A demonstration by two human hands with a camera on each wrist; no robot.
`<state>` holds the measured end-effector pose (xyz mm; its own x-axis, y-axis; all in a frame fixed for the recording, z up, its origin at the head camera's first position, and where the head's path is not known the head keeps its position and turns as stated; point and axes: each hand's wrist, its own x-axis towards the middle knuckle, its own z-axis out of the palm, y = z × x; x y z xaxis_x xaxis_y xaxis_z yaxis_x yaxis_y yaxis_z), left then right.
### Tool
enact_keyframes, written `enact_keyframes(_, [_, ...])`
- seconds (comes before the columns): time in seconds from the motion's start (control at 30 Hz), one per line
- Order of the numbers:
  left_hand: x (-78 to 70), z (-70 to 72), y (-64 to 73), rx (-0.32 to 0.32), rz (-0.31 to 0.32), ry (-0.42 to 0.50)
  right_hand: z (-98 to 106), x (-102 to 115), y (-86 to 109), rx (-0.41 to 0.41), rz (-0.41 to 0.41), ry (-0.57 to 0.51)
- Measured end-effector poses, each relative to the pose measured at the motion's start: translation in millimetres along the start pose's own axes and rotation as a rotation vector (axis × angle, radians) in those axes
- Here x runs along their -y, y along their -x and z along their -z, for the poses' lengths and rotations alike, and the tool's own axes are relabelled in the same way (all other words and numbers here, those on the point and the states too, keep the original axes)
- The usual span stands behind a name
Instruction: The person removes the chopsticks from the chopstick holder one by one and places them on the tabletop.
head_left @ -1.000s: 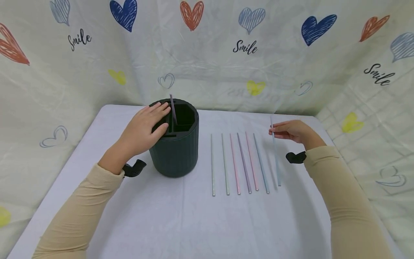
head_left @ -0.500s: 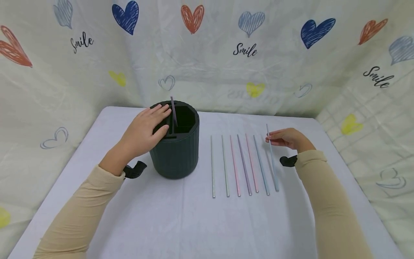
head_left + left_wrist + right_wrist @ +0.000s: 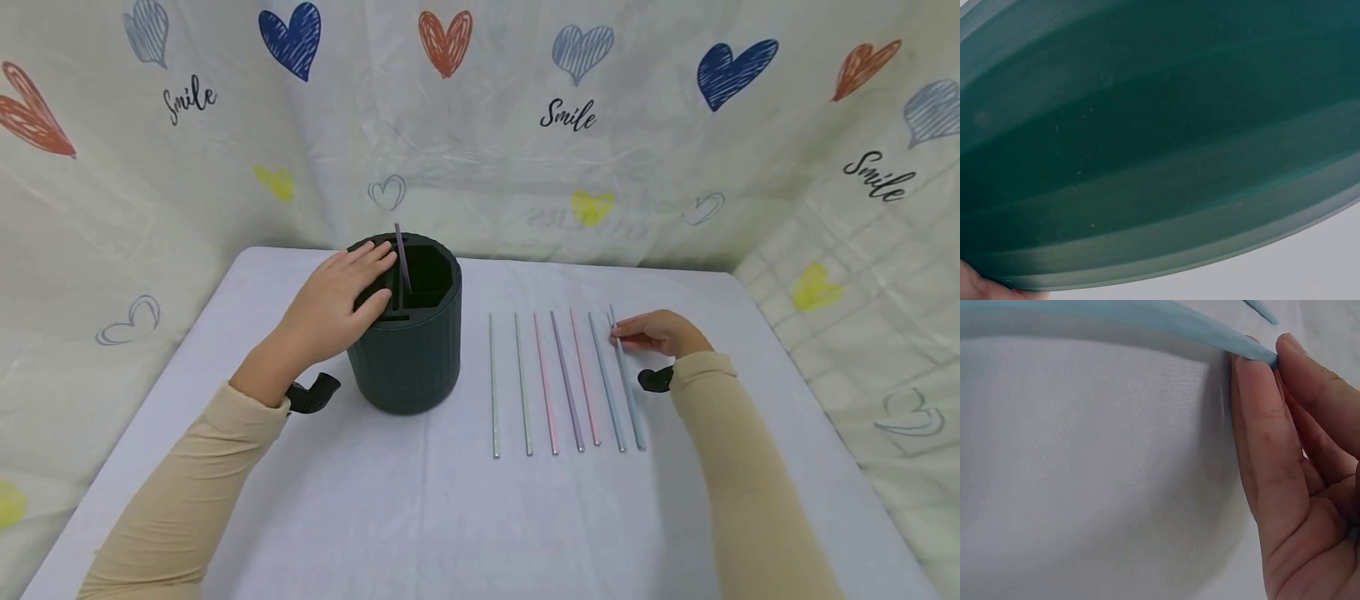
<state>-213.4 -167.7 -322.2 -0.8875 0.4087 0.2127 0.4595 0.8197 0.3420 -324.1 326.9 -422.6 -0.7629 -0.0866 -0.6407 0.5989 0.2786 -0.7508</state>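
My left hand (image 3: 330, 302) lies with fairly straight fingers over the top of a dark green ribbed desk organizer (image 3: 405, 367), covering part of its left compartments. The organizer's ribbed wall (image 3: 1160, 144) fills the left wrist view. One slim purple stick (image 3: 402, 254) stands tilted inside it. Far to the right, my right hand (image 3: 652, 332) pinches the far end of a slim light blue stick (image 3: 628, 383) between thumb and fingers. That pinched stick (image 3: 1147, 319) also crosses the top of the right wrist view, close over the white cloth.
Left of the pinched stick, several similar sticks lie in a row: a blue one (image 3: 607, 383), pink ones (image 3: 585, 375), a purple one (image 3: 567, 383) and green ones (image 3: 523, 383). A heart-printed cloth (image 3: 480, 150) hangs behind the white table (image 3: 450, 525).
My right hand has moved left and nearer, lowering the light blue stick toward the table beside the row. My left hand has stayed on the organizer.
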Motion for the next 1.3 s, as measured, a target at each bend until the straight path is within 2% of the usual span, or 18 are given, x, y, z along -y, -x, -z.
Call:
enact_keyframes(0.17, [-0.1, -0.7, -0.2, 0.000, -0.001, 0.003, -2.1, -4.0, -2.3, -0.045, -0.016, -0.005])
enact_keyframes(0.43, [-0.2, -1.2, -0.9, -0.011, -0.007, 0.004, -4.5, -7.0, -9.8, -0.162, 0.029, 0.102])
enact_keyframes(0.63, [-1.6, -1.2, -1.5, -0.006, -0.005, 0.008, -7.6, -8.4, -15.1, -0.246, 0.011, 0.109])
enact_keyframes(0.73, [-2.3, -0.9, -1.7, -0.002, -0.004, 0.009, -9.3, -6.8, -11.4, -0.287, 0.018, 0.117])
enact_keyframes(0.83, [-3.3, -0.8, -1.8, 0.000, -0.006, 0.009, -10.6, -3.4, -4.3, -0.308, 0.080, 0.156])
enact_keyframes(0.97, [-3.6, -0.5, -1.9, -0.005, -0.010, 0.008, -23.1, 11.2, 8.3, -0.319, 0.254, 0.151])
enact_keyframes(1.1, [-3.4, 1.2, -1.1, -0.006, -0.010, 0.005, -53.7, 38.8, 28.4, -0.292, 0.414, 0.091])
enact_keyframes(1.3, [-2.7, 2.4, 0.3, 0.008, -0.004, 0.007, -106.2, 81.0, 59.9, -0.163, 0.543, 0.086])
